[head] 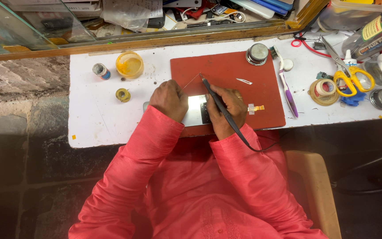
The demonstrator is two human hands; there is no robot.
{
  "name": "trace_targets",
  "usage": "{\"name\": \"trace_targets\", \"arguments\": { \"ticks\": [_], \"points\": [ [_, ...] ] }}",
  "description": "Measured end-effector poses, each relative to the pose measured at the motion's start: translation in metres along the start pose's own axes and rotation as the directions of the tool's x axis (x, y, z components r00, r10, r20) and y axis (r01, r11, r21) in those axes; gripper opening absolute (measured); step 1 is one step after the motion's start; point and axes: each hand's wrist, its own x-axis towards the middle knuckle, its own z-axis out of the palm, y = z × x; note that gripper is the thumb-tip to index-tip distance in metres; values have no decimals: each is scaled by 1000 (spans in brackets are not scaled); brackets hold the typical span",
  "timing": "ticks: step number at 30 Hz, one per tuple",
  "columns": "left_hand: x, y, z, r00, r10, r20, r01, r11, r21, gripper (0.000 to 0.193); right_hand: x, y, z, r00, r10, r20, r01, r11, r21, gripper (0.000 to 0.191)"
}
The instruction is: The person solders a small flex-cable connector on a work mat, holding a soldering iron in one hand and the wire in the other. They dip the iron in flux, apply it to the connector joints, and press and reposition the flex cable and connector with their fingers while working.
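Note:
My right hand (227, 110) grips a thin black soldering iron (217, 102), tip pointing up and left over the red mat (226, 71); its cord runs back past my wrist. My left hand (169, 99) is closed, pinching a fine solder wire (190, 82) that rises toward the iron's tip. Between the hands lies a flat phone panel (197, 110) with a shiny metal back, partly covered by both hands. A small orange flex cable (256, 108) sticks out at its right side.
The white bench (93, 110) holds a yellow flux tub (129, 64), a small solder spool (122, 94), a tin (257, 53), a purple toothbrush (286, 86), tape roll (324, 90), yellow scissors (349, 76) and bottles at right. A wooden stool (315, 186) stands at my right.

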Motion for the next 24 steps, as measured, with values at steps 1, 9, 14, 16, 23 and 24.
{"name": "trace_targets", "arguments": {
  "ticks": [1,9,14,16,23,24],
  "points": [
    [0,-1,-1,1000,1,-1,-1,1000,3,7,0,0,1,1000,6,-3,-6,1000,-1,23],
    [-5,-3,-3,1000,-21,9,21,1000,-2,7,-4,-2,3,999,39,-9,-39,999,15,24],
    [-4,-2,-4,1000,-21,12,21,1000,-6,7,-4,1,4,999,29,-19,-29,1000,-7,25],
    [3,-4,-5,999,-31,25,31,999,-10,8,0,2,8,998,63,-17,-63,998,-2,24],
    [4,-6,-6,999,-39,37,39,999,-15,9,0,2,11,998,66,-20,-65,998,10,24],
    [2,-6,-6,999,-36,31,37,999,-15,8,-1,1,10,997,79,-18,-79,997,19,24]
  ]
}}
